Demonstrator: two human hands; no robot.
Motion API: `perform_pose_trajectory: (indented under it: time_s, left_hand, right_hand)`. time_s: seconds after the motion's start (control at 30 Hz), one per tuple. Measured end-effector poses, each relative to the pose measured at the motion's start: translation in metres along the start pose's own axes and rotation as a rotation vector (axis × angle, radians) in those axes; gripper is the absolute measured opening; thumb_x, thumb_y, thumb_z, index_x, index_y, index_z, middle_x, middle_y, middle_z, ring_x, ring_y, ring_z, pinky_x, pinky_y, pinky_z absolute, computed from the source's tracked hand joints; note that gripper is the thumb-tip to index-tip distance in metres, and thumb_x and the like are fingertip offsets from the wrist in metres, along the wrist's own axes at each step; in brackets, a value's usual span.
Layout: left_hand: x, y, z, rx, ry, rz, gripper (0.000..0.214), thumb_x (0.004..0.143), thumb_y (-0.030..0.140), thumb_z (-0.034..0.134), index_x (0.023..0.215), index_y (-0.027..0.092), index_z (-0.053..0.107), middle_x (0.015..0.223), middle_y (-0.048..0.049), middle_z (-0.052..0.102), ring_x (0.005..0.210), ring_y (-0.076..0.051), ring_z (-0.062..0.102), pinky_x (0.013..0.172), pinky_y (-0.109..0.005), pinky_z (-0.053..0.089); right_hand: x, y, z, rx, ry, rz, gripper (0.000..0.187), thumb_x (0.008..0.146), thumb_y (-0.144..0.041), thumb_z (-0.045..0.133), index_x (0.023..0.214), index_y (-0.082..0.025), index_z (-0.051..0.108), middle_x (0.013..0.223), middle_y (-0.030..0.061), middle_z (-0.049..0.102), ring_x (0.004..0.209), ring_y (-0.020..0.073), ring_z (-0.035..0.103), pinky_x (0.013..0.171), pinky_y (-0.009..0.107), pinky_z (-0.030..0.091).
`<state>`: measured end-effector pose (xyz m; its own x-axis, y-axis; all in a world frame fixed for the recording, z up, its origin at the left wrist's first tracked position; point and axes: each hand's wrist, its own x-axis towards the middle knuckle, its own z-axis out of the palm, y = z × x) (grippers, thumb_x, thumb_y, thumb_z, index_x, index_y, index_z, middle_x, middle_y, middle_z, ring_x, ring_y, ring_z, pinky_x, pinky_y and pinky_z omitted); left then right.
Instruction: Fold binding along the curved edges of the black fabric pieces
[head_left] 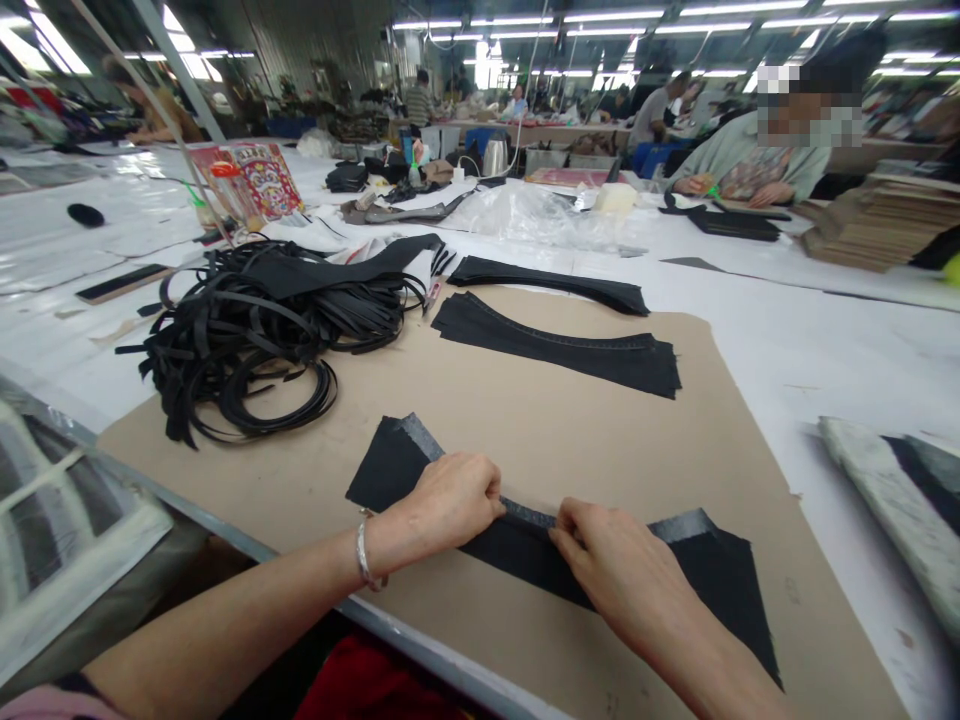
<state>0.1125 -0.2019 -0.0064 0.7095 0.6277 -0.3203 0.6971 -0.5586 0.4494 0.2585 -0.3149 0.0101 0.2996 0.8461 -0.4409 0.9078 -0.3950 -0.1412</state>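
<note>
A long curved piece of black fabric [517, 555] lies across the brown board in front of me, its far edge partly folded over into a narrow strip. My left hand [457, 495] pinches that folded edge left of the middle, fingers closed. A short way to the right, my right hand [611, 550] pinches the same edge between thumb and fingers. Between the two hands a grey, shiny stretch of the fold shows. Both ends of the piece have grey flaps standing unpressed. The fingertips' undersides are hidden.
Beyond the piece lie a stack of curved black pieces [555, 345] and another black stack [547, 283]. A tangled heap of black strips [262, 330] sits at the left on the brown board [300, 500]. A co-worker [750, 160] sits across the table beside stacked brown sheets [877, 220].
</note>
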Motion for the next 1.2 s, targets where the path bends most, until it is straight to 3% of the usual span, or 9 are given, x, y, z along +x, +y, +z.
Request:
perform_pose_trajectory:
  time_s: [0.83,1.2]
  left_hand:
    - [-0.001,0.010,-0.001,0.105,-0.005,-0.030,0.014,0.074,0.027,0.059,0.070,0.020,0.070,0.072,-0.0067,0.072,0.077,-0.024,0.068,0.061,-0.028,0.045]
    - [-0.004,0.012,0.007,0.148,0.018,-0.043,0.009,0.080,0.027,0.058,0.076,0.022,0.064,0.076,-0.0034,0.070,0.077,-0.023,0.067,0.061,-0.028,0.043]
  right_hand:
    - [0.002,-0.003,0.003,-0.082,-0.002,0.002,0.027,0.093,-0.022,0.039,0.082,-0.019,0.064,0.082,0.0106,0.071,0.080,0.0295,0.069,0.055,0.030,0.032]
    - [-0.002,0.001,0.005,-0.089,0.061,0.025,0.013,0.091,-0.026,0.051,0.094,-0.017,0.060,0.082,0.0097,0.072,0.081,0.0304,0.070,0.057,0.032,0.043]
